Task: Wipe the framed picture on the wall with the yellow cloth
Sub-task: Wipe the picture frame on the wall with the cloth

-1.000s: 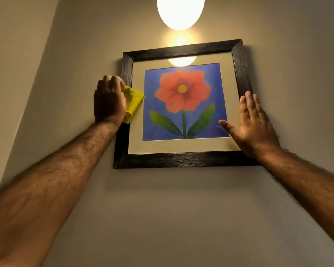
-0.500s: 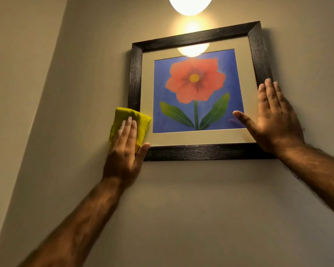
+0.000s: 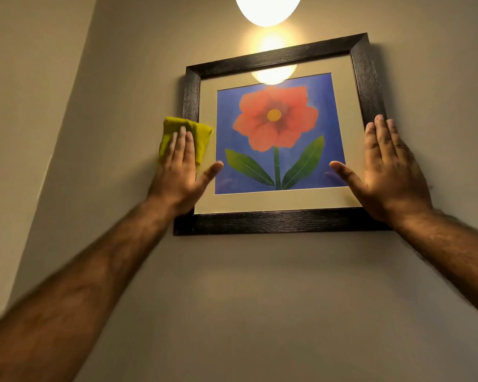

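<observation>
A dark-framed picture [image 3: 276, 221] of a red flower on blue hangs on the beige wall, slightly tilted. My left hand [image 3: 181, 172] lies flat on the folded yellow cloth [image 3: 202, 136], pressing it against the frame's left side at mid-height; the cloth covers part of the left rail and the mat. My right hand [image 3: 389, 172] is flat with fingers spread on the frame's lower right side, thumb reaching onto the glass.
A glowing round lamp [image 3: 268, 8] hangs just above the picture and reflects in the glass near its top. A wall corner [image 3: 75, 111] runs down the left. Bare wall [image 3: 260, 312] lies below the frame.
My left hand slid the cloth down from the frame's left side to its lower left corner, then back up to mid-height. My right hand stayed pressed on the lower right of the frame.
</observation>
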Motion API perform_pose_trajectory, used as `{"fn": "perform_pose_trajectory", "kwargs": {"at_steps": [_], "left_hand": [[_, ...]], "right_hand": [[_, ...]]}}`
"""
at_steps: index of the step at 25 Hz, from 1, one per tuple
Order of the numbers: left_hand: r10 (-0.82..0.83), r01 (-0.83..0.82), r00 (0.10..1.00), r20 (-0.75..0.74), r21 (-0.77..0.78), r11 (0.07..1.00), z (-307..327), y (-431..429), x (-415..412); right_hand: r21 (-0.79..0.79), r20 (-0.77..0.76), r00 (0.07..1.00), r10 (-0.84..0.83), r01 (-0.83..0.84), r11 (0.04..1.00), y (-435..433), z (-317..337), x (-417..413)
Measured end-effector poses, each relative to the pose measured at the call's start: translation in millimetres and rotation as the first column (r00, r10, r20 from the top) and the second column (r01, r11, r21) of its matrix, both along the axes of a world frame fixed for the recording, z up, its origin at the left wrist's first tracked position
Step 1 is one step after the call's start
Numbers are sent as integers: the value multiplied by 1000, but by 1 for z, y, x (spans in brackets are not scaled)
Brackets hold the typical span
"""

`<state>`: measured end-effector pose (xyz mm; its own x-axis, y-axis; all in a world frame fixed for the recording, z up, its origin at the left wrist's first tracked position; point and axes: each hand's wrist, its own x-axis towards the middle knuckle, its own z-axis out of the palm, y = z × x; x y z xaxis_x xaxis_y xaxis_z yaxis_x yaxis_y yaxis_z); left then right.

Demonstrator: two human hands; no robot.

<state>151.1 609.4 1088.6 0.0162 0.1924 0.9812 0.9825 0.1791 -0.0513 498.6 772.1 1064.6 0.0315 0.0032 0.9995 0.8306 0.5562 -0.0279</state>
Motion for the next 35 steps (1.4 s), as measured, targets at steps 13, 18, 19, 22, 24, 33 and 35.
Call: {"fn": "perform_pose_trajectory", "kwargs": {"at_steps": [13, 18, 19, 22, 24, 33, 35], "left_hand": [[-11, 11, 1000, 9, -29, 1000, 19, -4, 0], [-29, 29, 1000, 0, -63, 998, -95, -3, -6], [-21, 21, 1000, 2, -74, 997, -115, -4, -7], [-17, 17, 1000, 0, -100, 995, -139, -8, -10], [-17, 15, 1000, -14, -98, 995, -125, -9, -10], [31, -29, 999, 23, -89, 996, 78, -8, -5], [51, -50, 998, 22, -56, 997, 85, -4, -3]], "right_hand": [[10, -3, 1000, -27, 28, 1000, 1, 0, -2], [-9, -2, 999, -37, 37, 999, -2, -1, -1], [-11, 0, 999, -41, 41, 999, -3, -2, -1], [-19, 4, 999, -46, 46, 999, -5, -1, -1], [-22, 6, 999, -47, 47, 999, -5, -2, -2], [-14, 5, 999, -52, 52, 999, -4, -2, -2], [-11, 2, 998, -56, 56, 998, -4, -1, -1]]}}
